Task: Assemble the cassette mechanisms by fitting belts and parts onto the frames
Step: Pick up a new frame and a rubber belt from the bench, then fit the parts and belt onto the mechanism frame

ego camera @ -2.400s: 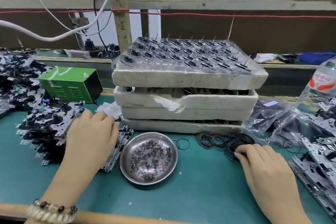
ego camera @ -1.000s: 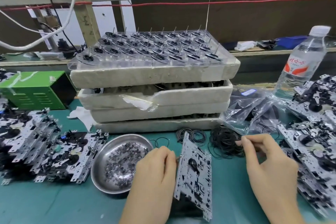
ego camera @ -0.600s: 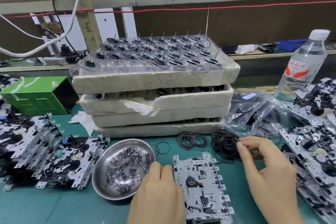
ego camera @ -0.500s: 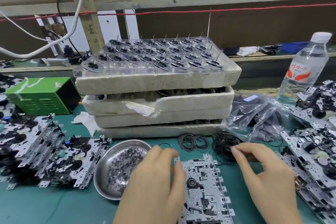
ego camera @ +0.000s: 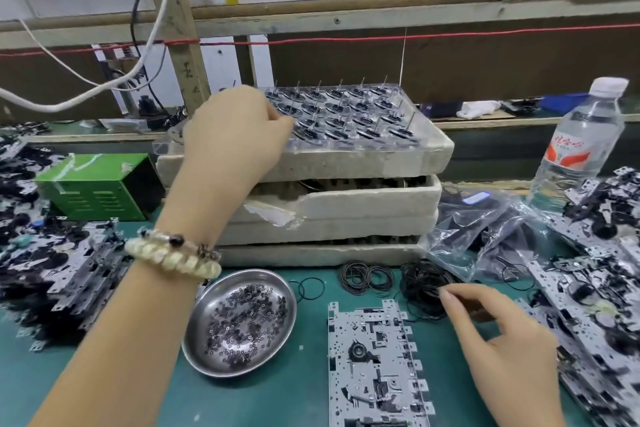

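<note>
Curling the left hand (ego camera: 235, 135) over the spiky wheels (ego camera: 360, 114) on the top tray (ego camera: 426, 137), hold not clear, and pinching black belts (ego camera: 419, 284) with the right hand (ego camera: 502, 347) beside the flat frame (ego camera: 374, 357) on the bench (ego camera: 294, 399); could bump wheels loose or lift tangled belts.

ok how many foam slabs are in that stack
4 foam slabs in one stack behind the steel dish: top slab, second slab, third slab, bottom slab. None looks hidden.
</note>
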The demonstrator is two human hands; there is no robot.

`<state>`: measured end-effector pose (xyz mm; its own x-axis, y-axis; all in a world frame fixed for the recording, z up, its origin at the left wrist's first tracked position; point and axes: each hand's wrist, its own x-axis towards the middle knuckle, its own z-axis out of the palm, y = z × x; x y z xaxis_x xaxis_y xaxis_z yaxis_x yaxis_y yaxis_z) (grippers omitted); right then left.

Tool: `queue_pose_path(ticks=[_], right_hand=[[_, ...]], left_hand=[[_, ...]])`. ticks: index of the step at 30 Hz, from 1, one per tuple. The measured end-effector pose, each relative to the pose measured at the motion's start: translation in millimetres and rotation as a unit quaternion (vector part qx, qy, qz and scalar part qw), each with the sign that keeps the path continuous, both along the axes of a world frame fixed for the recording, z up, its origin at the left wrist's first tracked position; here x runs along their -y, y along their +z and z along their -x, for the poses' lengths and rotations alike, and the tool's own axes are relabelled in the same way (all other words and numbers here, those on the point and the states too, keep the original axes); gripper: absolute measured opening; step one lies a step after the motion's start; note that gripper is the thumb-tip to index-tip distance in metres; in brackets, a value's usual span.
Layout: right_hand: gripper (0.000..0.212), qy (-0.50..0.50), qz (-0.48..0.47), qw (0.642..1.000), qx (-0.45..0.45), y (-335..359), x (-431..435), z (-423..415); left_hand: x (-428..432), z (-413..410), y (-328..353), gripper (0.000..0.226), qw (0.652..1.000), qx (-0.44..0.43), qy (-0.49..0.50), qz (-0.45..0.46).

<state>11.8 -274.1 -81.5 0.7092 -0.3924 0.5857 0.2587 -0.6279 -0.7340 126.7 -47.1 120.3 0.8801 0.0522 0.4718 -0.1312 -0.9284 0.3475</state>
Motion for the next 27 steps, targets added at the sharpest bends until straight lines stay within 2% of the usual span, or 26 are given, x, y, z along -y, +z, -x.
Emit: queue_pose_path(ticks=[6, 13, 18, 20, 22, 24, 26, 27], right_hand=[[0.023, -0.006, -0.020, 0.999, -0.028, -0.2, 3.2, 0.3], [0.018, 0.005, 0.007, 0.999, -0.037, 3.9, 2.6, 0.4], [0.017, 0.000, -0.008, 0.999, -0.052, 4.2, 2.8, 1.9], [0.017, 0.000, -0.033, 0.997, -0.063, 4.3, 2.5, 2.8], [0.018, 0.008, -0.067, 0.996, -0.061, 6.4, 1.1, 4.7], [0.016, 0.026, -0.119, 0.991, -0.047, 13.6, -3.8, 9.0], [0.004, 0.062, -0.195, 0.979, -0.022, 25.1, -9.4, 16.5], [0.011, 0.084, -0.230, 0.970, -0.005, 31.4, -11.6, 21.3]], left_hand=[[10.9, -15.7, -3.4, 0.031, 0.999, -0.010, 0.028, -0.032], [8.8, -18.6, 6.0, 0.028, 0.997, -0.070, -0.022, 0.036], [3.9, 7.8, 12.4, 0.020, 0.994, -0.020, -0.068, 0.085], [-0.8, 26.1, 11.7, 0.027, 0.990, 0.013, -0.080, 0.113], [-5.0, 46.8, 4.7, 0.037, 0.981, 0.017, -0.104, 0.162], [-6.8, 71.0, -11.0, 0.030, 0.959, -0.025, -0.153, 0.238], [-6.8, 93.4, -33.0, 0.017, 0.925, -0.087, -0.192, 0.315], [-6.5, 101.0, -46.3, 0.015, 0.907, -0.118, -0.202, 0.350]])
